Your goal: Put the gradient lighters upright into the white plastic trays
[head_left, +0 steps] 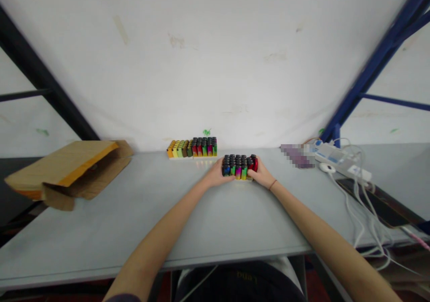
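A block of upright lighters (238, 170) with black tops and multicoloured bodies stands on the table in front of me, a pale tray edge showing beneath it. My left hand (216, 174) is closed around its left end, thumb along the front. At the right end, my right hand (262, 174) grips red lighters (255, 164), one of them leaning a little; its thumb is in front and the other fingers are mostly hidden. Farther back, left of my hands, are yellow-to-brown lighters (179, 149) and a second black-topped multicoloured group (204, 147), side by side against the wall.
An open cardboard box (63, 165) lies on the left of the grey table (134, 230). On the right are a blurred-out flat object (297, 155), a white power strip (339, 158), tangled white cables (364, 203) and a dark flat device (376, 203). Blue metal posts (356, 91) flank the right side.
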Motion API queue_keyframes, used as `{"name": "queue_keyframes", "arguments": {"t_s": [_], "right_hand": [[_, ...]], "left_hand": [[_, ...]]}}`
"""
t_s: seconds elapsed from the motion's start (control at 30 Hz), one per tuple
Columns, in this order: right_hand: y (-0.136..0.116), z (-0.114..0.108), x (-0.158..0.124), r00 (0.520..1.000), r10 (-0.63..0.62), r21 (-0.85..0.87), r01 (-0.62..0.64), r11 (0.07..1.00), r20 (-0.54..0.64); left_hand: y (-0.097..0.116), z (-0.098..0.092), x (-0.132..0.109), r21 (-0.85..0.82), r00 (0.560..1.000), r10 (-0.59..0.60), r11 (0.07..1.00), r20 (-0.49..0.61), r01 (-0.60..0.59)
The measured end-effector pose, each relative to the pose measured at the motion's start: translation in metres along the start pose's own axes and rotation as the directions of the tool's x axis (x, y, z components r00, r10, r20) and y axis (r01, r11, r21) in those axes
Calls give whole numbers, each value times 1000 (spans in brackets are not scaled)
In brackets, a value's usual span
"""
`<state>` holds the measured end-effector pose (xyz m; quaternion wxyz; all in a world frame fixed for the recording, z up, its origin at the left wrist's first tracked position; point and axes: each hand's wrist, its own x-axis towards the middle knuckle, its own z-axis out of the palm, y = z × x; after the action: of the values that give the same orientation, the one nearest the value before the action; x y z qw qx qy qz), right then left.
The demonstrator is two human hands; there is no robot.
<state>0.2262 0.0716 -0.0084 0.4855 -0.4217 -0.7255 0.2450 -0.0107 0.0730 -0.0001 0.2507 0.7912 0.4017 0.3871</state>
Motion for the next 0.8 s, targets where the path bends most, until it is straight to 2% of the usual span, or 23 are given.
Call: {"name": "queue_keyframes", "arguments": {"t_s": [0.13, 0.37, 0.8], "right_hand": [[-2, 7, 0, 994, 69, 45, -66, 997, -87], [-12, 20, 2, 968, 129, -24, -137, 990, -215], [-18, 23, 9, 948, 102, 20, -100, 995, -300]], "left_hand": [[-4, 2, -1, -2, 999, -28, 1000, -17, 27], [-5, 1, 0, -11, 999, -28, 1000, -30, 28], [-13, 4, -1, -41, 998, -36, 999, -59, 33]]}}
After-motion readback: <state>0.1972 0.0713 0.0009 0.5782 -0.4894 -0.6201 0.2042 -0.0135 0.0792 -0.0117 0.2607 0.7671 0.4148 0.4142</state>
